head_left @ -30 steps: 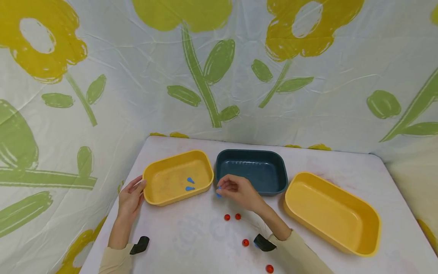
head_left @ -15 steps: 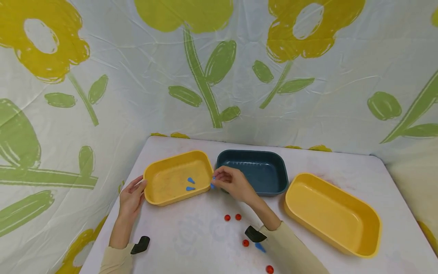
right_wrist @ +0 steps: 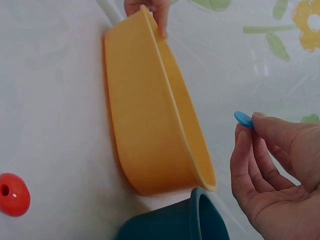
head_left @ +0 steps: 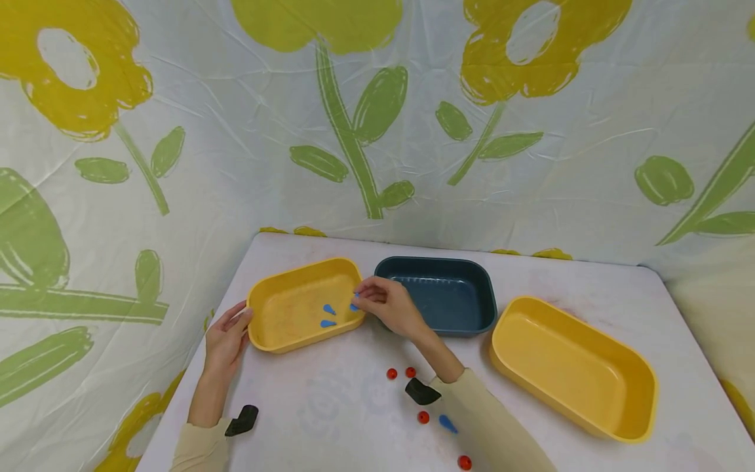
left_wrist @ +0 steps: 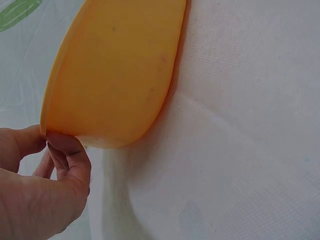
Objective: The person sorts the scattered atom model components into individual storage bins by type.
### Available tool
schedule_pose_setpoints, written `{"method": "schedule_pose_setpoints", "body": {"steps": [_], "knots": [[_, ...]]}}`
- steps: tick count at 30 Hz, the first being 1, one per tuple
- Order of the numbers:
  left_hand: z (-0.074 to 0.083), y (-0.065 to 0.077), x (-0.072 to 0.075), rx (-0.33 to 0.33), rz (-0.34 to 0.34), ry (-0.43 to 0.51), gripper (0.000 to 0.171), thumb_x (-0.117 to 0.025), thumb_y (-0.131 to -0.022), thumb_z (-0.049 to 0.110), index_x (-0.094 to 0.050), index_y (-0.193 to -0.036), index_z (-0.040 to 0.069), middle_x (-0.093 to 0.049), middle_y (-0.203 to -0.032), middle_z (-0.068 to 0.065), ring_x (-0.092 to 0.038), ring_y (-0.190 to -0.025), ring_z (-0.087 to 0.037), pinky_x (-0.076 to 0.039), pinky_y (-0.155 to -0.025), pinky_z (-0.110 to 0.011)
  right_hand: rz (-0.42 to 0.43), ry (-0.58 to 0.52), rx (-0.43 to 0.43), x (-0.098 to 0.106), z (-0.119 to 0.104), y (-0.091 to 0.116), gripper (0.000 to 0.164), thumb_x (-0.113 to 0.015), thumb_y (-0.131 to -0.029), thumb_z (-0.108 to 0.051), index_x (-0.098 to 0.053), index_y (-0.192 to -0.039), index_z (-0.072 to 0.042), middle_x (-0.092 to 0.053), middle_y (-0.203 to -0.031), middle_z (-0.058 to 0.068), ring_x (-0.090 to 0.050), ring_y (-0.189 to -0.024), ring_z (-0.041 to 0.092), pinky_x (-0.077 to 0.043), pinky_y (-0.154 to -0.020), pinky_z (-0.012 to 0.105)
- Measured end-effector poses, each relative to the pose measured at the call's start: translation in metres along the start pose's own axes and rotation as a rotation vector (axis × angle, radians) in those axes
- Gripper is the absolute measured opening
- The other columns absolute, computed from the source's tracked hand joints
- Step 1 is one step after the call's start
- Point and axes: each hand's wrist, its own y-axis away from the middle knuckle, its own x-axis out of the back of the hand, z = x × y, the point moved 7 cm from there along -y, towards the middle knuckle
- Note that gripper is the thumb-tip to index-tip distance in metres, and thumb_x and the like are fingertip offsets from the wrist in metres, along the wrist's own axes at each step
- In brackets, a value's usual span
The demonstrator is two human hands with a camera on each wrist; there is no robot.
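Left: the left hand (head_left: 227, 337) grips the left end of the left yellow tray (head_left: 283, 311), where two blue teardrop pieces (head_left: 328, 309) lie. Centre: the right hand (head_left: 392, 308) pinches a third blue piece (head_left: 354, 302) above that tray's right end, beside the dark teal tray (head_left: 451, 298). The step appears to be a transfer; releasing it would call for loosened fingers inside the rim. Near: red beads (head_left: 423, 417) and a loose blue teardrop (head_left: 447, 424). Right: another yellow tray (head_left: 575, 373). The right wrist view clarifies the pinch; only the head view shows the left tray's contents.
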Motion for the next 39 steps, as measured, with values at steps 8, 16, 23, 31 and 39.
{"method": "schedule_pose_setpoints", "body": {"steps": [8,16,23,31,39], "knots": [[0.001,0.003,0.0,0.017,0.018,-0.005,0.049,-0.072,-0.098,0.025,-0.057,-0.143,0.013,-0.067,-0.104,0.008,-0.065,-0.086,-0.005,-0.053,-0.07,-0.014,0.02,0.026,0.006,-0.008,0.0,-0.009,0.017,-0.075,-0.095,-0.009,-0.071,-0.108,0.0,-0.073,-0.098,0.012,-0.07,-0.086,0.021,-0.058,-0.08,0.024],[0.001,0.003,-0.001,0.026,0.012,-0.004,0.05,-0.071,-0.099,0.024,-0.056,-0.145,0.013,-0.067,-0.103,0.009,-0.066,-0.086,-0.005,-0.053,-0.07,-0.014,0.015,0.006,0.039,-0.018,0.001,-0.018,0.015,-0.073,-0.095,-0.007,-0.07,-0.107,0.002,-0.073,-0.095,0.012,-0.07,-0.082,0.017,-0.058,-0.076,0.024],[0.0,0.001,0.001,0.025,0.011,0.0,0.051,-0.071,-0.099,0.023,-0.055,-0.146,0.012,-0.069,-0.101,0.012,-0.066,-0.085,-0.004,-0.053,-0.069,-0.014,-0.025,-0.03,-0.009,-0.029,-0.001,-0.024,0.023,-0.072,-0.096,-0.004,-0.068,-0.113,0.011,-0.071,-0.104,0.027,-0.069,-0.093,0.041,-0.054,-0.076,0.017],[0.001,0.002,0.001,0.01,0.002,0.011,0.052,-0.071,-0.099,0.023,-0.054,-0.147,0.011,-0.069,-0.102,0.01,-0.066,-0.086,-0.005,-0.055,-0.073,-0.016,-0.026,-0.022,-0.009,-0.041,0.008,-0.032,0.023,-0.075,-0.095,-0.011,-0.071,-0.112,0.004,-0.073,-0.102,0.019,-0.07,-0.092,0.033,-0.056,-0.08,0.021],[0.001,0.003,0.0,0.019,0.01,0.01,0.05,-0.071,-0.099,0.023,-0.056,-0.145,0.012,-0.069,-0.1,0.012,-0.066,-0.084,-0.004,-0.054,-0.071,-0.015,-0.081,0.042,-0.017,-0.055,0.013,-0.041,0.017,-0.073,-0.096,-0.008,-0.072,-0.109,0.002,-0.073,-0.097,0.012,-0.069,-0.085,0.022,-0.056,-0.08,0.023]]}}
